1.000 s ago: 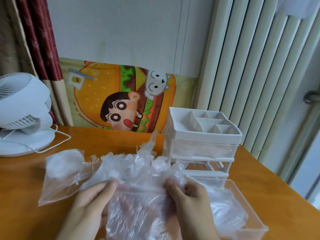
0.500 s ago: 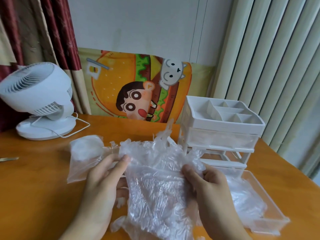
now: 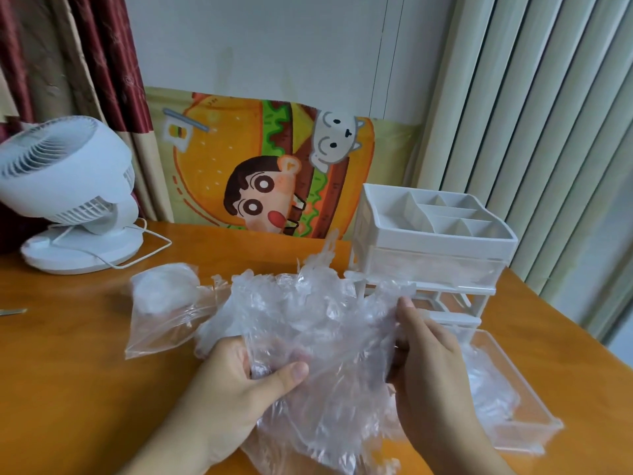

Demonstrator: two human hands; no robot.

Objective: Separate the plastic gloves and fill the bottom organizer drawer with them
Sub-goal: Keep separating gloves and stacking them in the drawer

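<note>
Head view: left hand (image 3: 236, 382) grip clamped on the crumpled bunch of clear plastic gloves (image 3: 315, 323), thumb pinching the film. Right hand (image 3: 428, 365) fingers curled on the bunch's right edge. Bunch held above the orange wooden tabletop (image 3: 68, 371). Clear pulled-out bottom drawer (image 3: 513, 399) sits right of the hands, some gloves in it, in front of the white plastic organizer (image 3: 435, 241). Clear zip bag (image 3: 161, 310) lies left; white desk fan (image 3: 68, 193) behind.
</note>
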